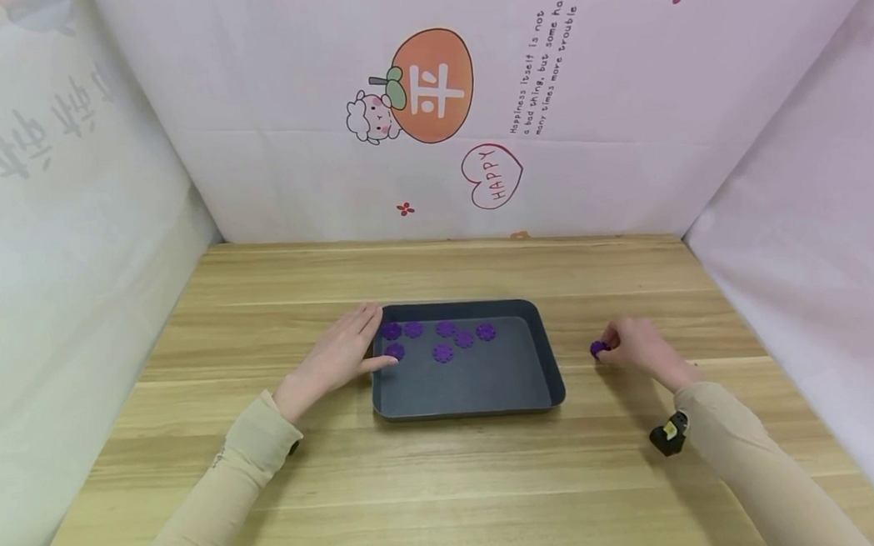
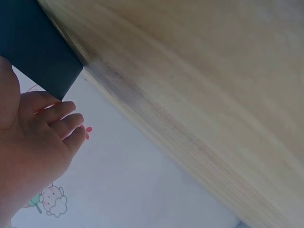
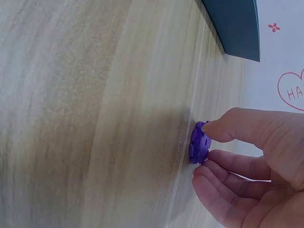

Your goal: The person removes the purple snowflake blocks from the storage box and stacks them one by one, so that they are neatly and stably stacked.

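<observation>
A dark grey rectangular tray (image 1: pixel 481 387) lies on the wooden table with several purple notched discs (image 1: pixel 443 354) in its upper left and middle. At the tray's left side, my left hand (image 1: pixel 336 350) rests with fingers extended against the far left corner and the thumb reaching over the rim. That hand also shows beside the tray's corner (image 2: pixel 61 80) in the left wrist view, its fingers loosely bent. Right of the tray, my right hand (image 1: pixel 637 348) pinches one purple notched disc (image 3: pixel 200 142) between thumb and fingers, on edge at the tabletop.
The wooden table (image 1: pixel 450 489) meets a white printed sheet (image 1: pixel 611 179) along its back edge. White sheets hang at the left and right too. A black device (image 1: pixel 669 434) is strapped at the right wrist.
</observation>
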`<state>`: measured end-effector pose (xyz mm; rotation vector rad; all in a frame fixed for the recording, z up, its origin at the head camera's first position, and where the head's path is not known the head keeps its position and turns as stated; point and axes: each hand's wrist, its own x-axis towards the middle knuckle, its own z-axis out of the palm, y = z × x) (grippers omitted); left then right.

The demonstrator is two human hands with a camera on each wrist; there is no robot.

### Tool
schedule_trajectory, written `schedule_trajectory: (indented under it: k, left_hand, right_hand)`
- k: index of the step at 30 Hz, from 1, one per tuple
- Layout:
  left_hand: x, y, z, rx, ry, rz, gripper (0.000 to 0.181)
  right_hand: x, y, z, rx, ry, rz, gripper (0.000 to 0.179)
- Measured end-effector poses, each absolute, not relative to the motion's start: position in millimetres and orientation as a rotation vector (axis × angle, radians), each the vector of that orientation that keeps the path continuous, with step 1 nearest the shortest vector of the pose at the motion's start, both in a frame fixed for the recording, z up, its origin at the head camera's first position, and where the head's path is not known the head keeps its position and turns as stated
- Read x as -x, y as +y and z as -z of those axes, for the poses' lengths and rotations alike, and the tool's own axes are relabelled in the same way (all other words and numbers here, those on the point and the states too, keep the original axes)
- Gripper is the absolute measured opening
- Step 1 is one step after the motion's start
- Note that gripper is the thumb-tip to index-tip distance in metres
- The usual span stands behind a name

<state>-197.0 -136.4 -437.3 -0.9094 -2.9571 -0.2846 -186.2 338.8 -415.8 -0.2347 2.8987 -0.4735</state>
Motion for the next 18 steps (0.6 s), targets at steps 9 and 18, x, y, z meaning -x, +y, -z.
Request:
schedule_trajectory:
  k: [9, 18]
  left_hand:
    - [197.1, -136.1, 437.1, 0.921, -2.953, 0.273, 0.089]
    - [195.7, -136.4, 436.1, 0.914, -2.966, 0.292, 0.090]
  right_hand:
    - [185.9, 338.5, 415.9, 0.231, 2.889, 0.480, 0.023]
    - [184.9, 338.8, 415.9, 0.257, 2.896, 0.471, 0.025]
